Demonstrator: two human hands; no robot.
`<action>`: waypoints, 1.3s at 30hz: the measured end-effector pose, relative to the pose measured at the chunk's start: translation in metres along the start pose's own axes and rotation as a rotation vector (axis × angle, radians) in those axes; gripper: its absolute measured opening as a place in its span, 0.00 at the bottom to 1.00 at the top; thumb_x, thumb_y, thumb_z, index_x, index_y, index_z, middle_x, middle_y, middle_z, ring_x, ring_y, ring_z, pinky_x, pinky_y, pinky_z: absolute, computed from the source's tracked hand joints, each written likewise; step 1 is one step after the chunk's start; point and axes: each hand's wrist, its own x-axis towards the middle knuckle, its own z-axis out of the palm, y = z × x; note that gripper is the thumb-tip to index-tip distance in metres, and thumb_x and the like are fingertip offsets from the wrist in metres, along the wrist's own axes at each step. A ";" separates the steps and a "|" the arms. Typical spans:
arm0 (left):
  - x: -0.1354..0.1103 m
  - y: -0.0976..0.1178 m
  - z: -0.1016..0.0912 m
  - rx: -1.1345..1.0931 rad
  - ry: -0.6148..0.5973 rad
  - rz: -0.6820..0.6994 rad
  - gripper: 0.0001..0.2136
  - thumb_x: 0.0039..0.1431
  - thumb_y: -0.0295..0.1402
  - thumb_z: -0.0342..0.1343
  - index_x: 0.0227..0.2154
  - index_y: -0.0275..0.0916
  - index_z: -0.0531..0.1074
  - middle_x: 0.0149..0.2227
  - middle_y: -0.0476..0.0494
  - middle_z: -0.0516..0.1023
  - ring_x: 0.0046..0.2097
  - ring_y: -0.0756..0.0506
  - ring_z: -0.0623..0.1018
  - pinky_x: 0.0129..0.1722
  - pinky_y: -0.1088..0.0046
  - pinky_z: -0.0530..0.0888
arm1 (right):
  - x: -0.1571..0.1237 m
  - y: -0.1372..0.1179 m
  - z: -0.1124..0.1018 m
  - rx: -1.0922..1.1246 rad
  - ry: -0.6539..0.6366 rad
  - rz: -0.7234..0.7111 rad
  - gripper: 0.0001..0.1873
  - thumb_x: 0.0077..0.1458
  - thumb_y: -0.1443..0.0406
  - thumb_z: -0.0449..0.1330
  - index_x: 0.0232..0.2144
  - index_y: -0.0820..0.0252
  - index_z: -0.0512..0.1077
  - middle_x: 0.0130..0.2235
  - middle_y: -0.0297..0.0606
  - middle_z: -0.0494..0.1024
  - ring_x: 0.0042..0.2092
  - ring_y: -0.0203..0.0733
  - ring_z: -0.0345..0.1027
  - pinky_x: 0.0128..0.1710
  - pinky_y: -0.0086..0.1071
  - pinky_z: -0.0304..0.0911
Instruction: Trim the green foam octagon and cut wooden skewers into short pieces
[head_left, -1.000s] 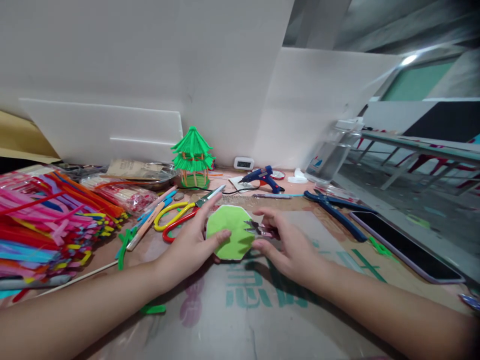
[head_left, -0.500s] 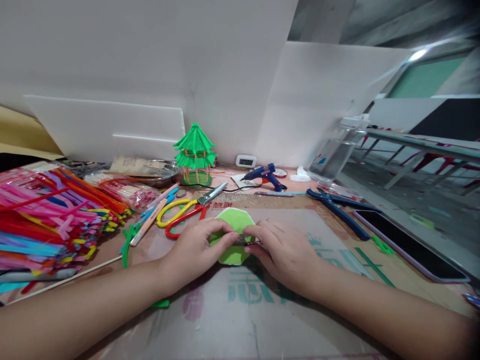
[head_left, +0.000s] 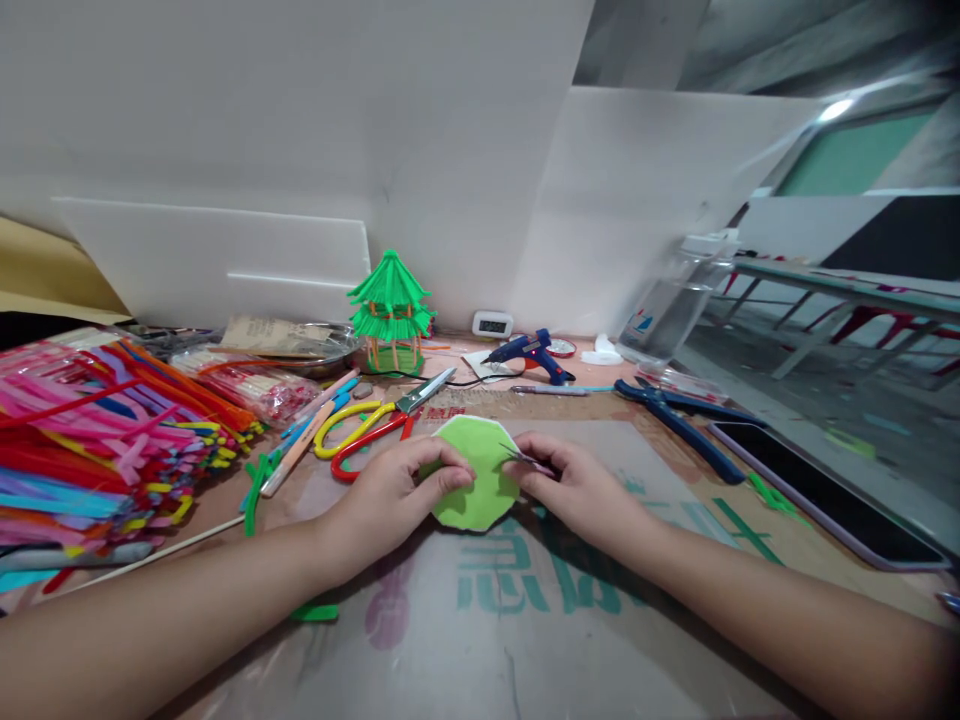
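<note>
A light-green many-sided piece with a white edge, like paper or felt on board, is tilted up in front of me. My left hand is closed at its left side, thumb and forefinger pressed together over its face. My right hand pinches slim dark tweezers, their two pointed tips slightly apart over the right part of the green piece. The grip hides most of the tool. Behind stand scissors with yellow and red handles, lying flat, and a small green two-tiered pavilion.
Bundles of coloured pipe cleaners fill the left side. A blue glue gun and a small white digital clock are at the back. On the right lie dark-blue pliers and a phone, with a clear bottle behind.
My right hand has moved a little right, away from my left fingertips. The tweezers' tips and more of the green piece's face now show. My left hand stays almost in place.
</note>
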 end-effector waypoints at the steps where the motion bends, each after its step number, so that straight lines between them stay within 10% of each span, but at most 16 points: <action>1: 0.000 -0.001 0.000 -0.001 0.007 0.008 0.08 0.62 0.36 0.54 0.30 0.40 0.74 0.33 0.49 0.75 0.37 0.48 0.74 0.38 0.75 0.69 | 0.001 0.000 0.000 0.032 -0.007 0.025 0.11 0.56 0.58 0.57 0.30 0.60 0.71 0.27 0.31 0.69 0.28 0.33 0.62 0.27 0.27 0.58; 5: 0.002 -0.001 -0.003 -0.027 0.152 0.063 0.08 0.60 0.35 0.56 0.26 0.39 0.73 0.45 0.45 0.75 0.52 0.44 0.71 0.50 0.70 0.67 | 0.005 0.003 -0.006 0.309 0.159 0.112 0.15 0.54 0.52 0.58 0.31 0.58 0.67 0.23 0.28 0.64 0.23 0.32 0.54 0.22 0.27 0.52; 9: 0.004 0.000 -0.006 -0.096 0.100 -0.083 0.16 0.65 0.41 0.47 0.26 0.37 0.70 0.32 0.45 0.76 0.35 0.47 0.76 0.37 0.71 0.71 | 0.013 0.012 -0.015 0.473 0.328 0.165 0.19 0.50 0.50 0.62 0.25 0.56 0.61 0.19 0.24 0.51 0.19 0.30 0.41 0.18 0.28 0.38; 18: 0.008 -0.012 0.001 -0.315 0.036 -0.133 0.12 0.66 0.38 0.47 0.46 0.39 0.66 0.39 0.45 0.73 0.37 0.48 0.76 0.40 0.70 0.73 | 0.016 0.013 -0.017 0.472 0.289 0.156 0.20 0.52 0.49 0.60 0.24 0.55 0.58 0.19 0.24 0.50 0.19 0.30 0.39 0.19 0.29 0.36; 24: 0.012 -0.005 -0.003 -0.197 -0.061 -0.130 0.12 0.62 0.40 0.52 0.37 0.37 0.72 0.33 0.47 0.74 0.36 0.47 0.73 0.36 0.73 0.69 | 0.013 0.004 -0.009 0.242 0.210 0.117 0.18 0.52 0.49 0.60 0.29 0.58 0.66 0.24 0.29 0.66 0.23 0.32 0.56 0.21 0.27 0.53; 29: 0.017 -0.007 -0.005 -0.346 0.191 -0.226 0.09 0.61 0.39 0.51 0.33 0.38 0.69 0.29 0.52 0.69 0.30 0.51 0.69 0.29 0.78 0.67 | 0.014 0.010 -0.021 -0.086 0.271 -0.045 0.17 0.58 0.51 0.52 0.41 0.56 0.68 0.39 0.37 0.75 0.39 0.42 0.70 0.39 0.35 0.67; 39: 0.030 -0.020 -0.016 -0.527 0.322 -0.319 0.09 0.58 0.40 0.51 0.35 0.40 0.67 0.30 0.52 0.72 0.27 0.51 0.73 0.28 0.76 0.72 | 0.013 0.012 -0.041 -0.697 0.055 -0.312 0.18 0.63 0.61 0.50 0.50 0.61 0.71 0.53 0.48 0.72 0.56 0.47 0.64 0.57 0.44 0.60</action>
